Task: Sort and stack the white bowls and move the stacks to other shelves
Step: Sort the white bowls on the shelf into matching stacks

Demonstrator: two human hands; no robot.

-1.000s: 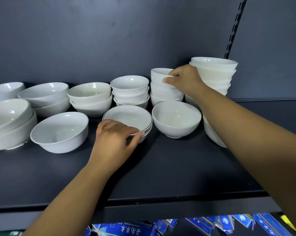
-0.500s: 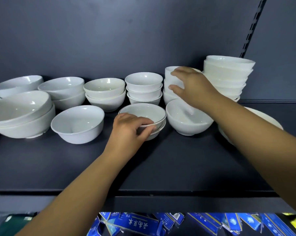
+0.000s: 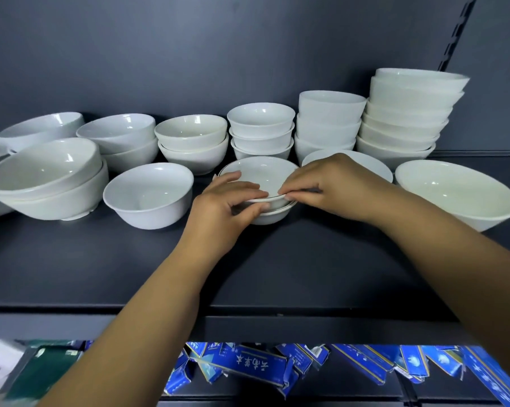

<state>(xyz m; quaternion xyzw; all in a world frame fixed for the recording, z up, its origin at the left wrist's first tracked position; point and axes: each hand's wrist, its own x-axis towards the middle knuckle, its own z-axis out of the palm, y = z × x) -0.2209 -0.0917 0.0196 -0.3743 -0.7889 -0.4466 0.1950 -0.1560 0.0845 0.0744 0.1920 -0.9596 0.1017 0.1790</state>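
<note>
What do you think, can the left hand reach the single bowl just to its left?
Probably yes, once it lets go. The left hand is busy gripping the two stacked bowls, but the single bowl stands close beside it on the shelf, with nothing in between.

White bowls (image 3: 148, 195) fill a dark grey shelf (image 3: 130, 259); the centre bowl (image 3: 256, 174) carries a thin dark rim line; blue boxes (image 3: 248, 365) along the bottom.

Blue boxes (image 3: 256, 367) with white writing lay jumbled along the bottom. Dark green packs (image 3: 42, 374) sat at the lower left. A dark grey back wall (image 3: 189, 54) filled the top, with a slotted rail (image 3: 458, 36) at the upper right.
</note>
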